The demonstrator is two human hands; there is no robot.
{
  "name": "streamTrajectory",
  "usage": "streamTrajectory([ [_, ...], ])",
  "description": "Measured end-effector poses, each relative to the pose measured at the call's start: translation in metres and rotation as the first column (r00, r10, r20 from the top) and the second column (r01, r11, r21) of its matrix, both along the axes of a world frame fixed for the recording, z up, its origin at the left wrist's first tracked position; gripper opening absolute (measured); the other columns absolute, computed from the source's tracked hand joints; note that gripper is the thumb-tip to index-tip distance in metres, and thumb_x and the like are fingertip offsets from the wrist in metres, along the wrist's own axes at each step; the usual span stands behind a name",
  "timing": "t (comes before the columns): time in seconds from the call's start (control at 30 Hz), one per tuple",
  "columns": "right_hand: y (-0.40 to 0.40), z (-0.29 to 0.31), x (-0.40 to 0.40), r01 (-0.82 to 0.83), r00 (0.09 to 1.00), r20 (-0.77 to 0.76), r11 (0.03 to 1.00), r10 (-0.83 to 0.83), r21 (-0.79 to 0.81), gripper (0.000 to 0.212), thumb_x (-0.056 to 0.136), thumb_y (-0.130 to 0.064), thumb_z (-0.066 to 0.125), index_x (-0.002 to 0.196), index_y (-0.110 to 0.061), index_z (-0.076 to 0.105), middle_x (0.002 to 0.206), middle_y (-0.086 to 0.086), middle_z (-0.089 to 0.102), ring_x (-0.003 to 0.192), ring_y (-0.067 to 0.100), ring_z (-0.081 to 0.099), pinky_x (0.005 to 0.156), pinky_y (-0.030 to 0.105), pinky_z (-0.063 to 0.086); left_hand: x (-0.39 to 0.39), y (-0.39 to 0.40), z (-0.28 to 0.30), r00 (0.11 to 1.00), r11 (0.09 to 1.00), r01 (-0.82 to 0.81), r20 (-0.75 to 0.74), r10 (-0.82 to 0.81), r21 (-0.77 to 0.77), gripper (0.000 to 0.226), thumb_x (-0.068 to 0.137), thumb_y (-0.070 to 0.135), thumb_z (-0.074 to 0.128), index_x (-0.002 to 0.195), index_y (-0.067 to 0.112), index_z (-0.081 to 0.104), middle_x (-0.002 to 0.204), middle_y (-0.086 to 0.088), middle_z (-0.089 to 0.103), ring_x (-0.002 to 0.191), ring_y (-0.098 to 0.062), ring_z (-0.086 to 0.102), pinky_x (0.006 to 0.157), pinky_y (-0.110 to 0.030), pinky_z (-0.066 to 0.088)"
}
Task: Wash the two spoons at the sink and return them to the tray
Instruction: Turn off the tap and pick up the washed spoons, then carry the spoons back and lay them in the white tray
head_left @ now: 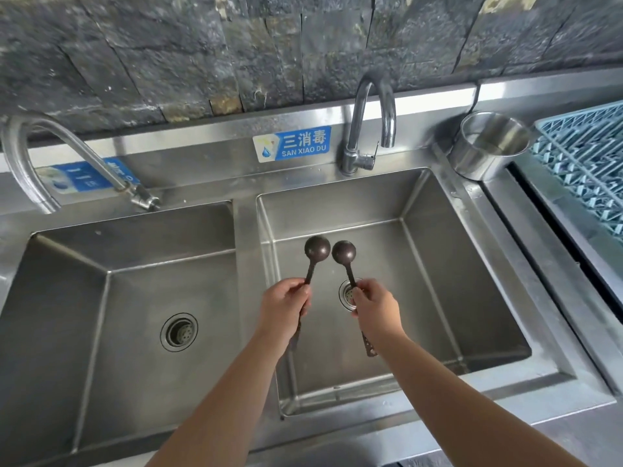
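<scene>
Two dark brown spoons with round bowls are held over the right sink basin. My left hand grips the handle of the left spoon, whose bowl points away from me. My right hand grips the handle of the right spoon, and its perforated handle end hangs down below my wrist. The two bowls sit side by side, almost touching, above the basin's drain. The tap arches over this basin with no water running. A blue-green slotted tray lies at the far right.
The left basin has its own drain and a bent hose tap above it. A steel cup stands on the counter between the right basin and the tray. A dark stone wall backs the sink.
</scene>
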State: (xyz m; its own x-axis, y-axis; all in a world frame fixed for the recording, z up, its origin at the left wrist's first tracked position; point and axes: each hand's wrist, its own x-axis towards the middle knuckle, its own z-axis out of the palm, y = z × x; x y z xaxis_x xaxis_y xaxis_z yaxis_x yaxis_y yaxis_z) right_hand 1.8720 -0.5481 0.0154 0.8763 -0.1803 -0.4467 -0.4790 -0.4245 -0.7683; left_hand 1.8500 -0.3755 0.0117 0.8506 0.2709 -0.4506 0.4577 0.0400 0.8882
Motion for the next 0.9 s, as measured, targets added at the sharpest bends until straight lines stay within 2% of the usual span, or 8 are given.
streamTrajectory([
  [0.1, 0.001, 0.002, -0.004, -0.033, 0.991, -0.133, 0.999, 0.031, -0.011, 0.018, 0.086, -0.010, 0.046, 0.083, -0.013, 0.063, 0.063, -0.001, 0.062, 0.049, 0.017, 0.057, 0.042, 0.019, 0.042, -0.001, 0.001, -0.005, 0.971, 1.000, 0.017, -0.240, -0.015, 0.009, 0.015, 0.089, -0.001, 0.055, 0.077, 0.005, 0.061, 0.056, -0.010, 0.055, 0.042, -0.018, 0.045, 0.040, -0.024, 0.037],
  [0.23, 0.003, 0.004, -0.013, -0.045, 0.998, 0.037, 0.990, 0.050, -0.133, 0.013, 0.084, -0.026, 0.047, 0.080, -0.028, 0.058, 0.069, -0.007, 0.065, 0.060, 0.016, 0.062, 0.047, 0.025, 0.041, 0.006, 0.008, 0.002, 0.998, 0.982, -0.034, -0.054, 0.045, 0.188, 0.016, 0.085, 0.013, 0.059, 0.076, 0.026, 0.064, 0.057, 0.000, 0.063, 0.047, -0.014, 0.056, 0.046, -0.026, 0.044],
  [0.33, 0.007, 0.003, -0.018, -0.016, 0.994, -0.106, 0.996, 0.007, -0.083, 0.018, 0.084, -0.015, 0.047, 0.077, -0.018, 0.063, 0.071, 0.003, 0.067, 0.060, 0.023, 0.060, 0.054, 0.029, 0.047, 0.000, 0.009, 0.002, 0.972, 0.997, 0.067, -0.229, -0.059, 0.026, 0.020, 0.087, 0.002, 0.055, 0.070, 0.008, 0.063, 0.048, -0.005, 0.057, 0.035, -0.018, 0.046, 0.037, -0.023, 0.035],
  [0.43, 0.012, 0.003, -0.028, 0.011, 0.996, -0.084, 0.991, -0.022, -0.135, 0.013, 0.085, -0.017, 0.048, 0.077, -0.023, 0.057, 0.074, 0.002, 0.065, 0.066, 0.024, 0.060, 0.056, 0.029, 0.046, -0.007, 0.013, 0.005, 0.979, 0.998, 0.065, -0.194, -0.066, -0.012, 0.015, 0.090, -0.001, 0.052, 0.079, 0.003, 0.062, 0.054, -0.007, 0.054, 0.038, -0.015, 0.045, 0.040, -0.023, 0.033],
  [0.57, 0.027, 0.018, -0.042, 0.152, 0.987, -0.078, 0.976, -0.142, 0.153, 0.009, 0.081, -0.019, 0.065, 0.073, -0.022, 0.063, 0.065, 0.001, 0.062, 0.047, 0.019, 0.053, 0.048, 0.027, 0.042, -0.019, 0.024, 0.015, 0.987, 0.987, 0.075, -0.128, -0.094, -0.143, 0.008, 0.093, 0.006, 0.056, 0.094, 0.003, 0.063, 0.061, -0.006, 0.051, 0.047, -0.015, 0.045, 0.040, -0.024, 0.033],
  [0.7, 0.048, 0.044, -0.067, 0.288, 0.952, -0.048, 0.830, -0.303, 0.478, 0.010, 0.087, -0.006, 0.063, 0.078, -0.009, 0.066, 0.064, 0.008, 0.060, 0.046, 0.015, 0.053, 0.044, 0.024, 0.041, -0.033, 0.040, 0.032, 0.983, 0.960, 0.155, -0.062, -0.174, -0.234, 0.011, 0.091, 0.007, 0.061, 0.098, 0.001, 0.067, 0.060, -0.010, 0.054, 0.048, -0.018, 0.047, 0.041, -0.026, 0.037],
  [0.8, 0.063, 0.061, -0.092, 0.365, 0.913, -0.070, 0.726, -0.403, 0.583, 0.012, 0.090, -0.007, 0.060, 0.080, -0.008, 0.066, 0.064, 0.006, 0.061, 0.051, 0.015, 0.053, 0.047, 0.023, 0.042, -0.043, 0.050, 0.046, 0.969, 0.927, 0.233, -0.007, -0.245, -0.293, 0.007, 0.090, 0.006, 0.063, 0.089, 0.001, 0.068, 0.060, -0.011, 0.062, 0.050, -0.019, 0.053, 0.046, -0.026, 0.041],
  [0.9, 0.071, 0.072, -0.120, 0.459, 0.844, -0.098, 0.617, -0.527, 0.639, 0.011, 0.090, -0.004, 0.060, 0.080, -0.008, 0.065, 0.062, 0.004, 0.057, 0.051, 0.014, 0.051, 0.048, 0.025, 0.039, -0.053, 0.055, 0.058, 0.929, 0.889, 0.357, 0.014, -0.369, -0.287, 0.012, 0.086, 0.013, 0.068, 0.075, 0.015, 0.072, 0.061, -0.004, 0.068, 0.053, -0.014, 0.060, 0.048, -0.023, 0.044],
])
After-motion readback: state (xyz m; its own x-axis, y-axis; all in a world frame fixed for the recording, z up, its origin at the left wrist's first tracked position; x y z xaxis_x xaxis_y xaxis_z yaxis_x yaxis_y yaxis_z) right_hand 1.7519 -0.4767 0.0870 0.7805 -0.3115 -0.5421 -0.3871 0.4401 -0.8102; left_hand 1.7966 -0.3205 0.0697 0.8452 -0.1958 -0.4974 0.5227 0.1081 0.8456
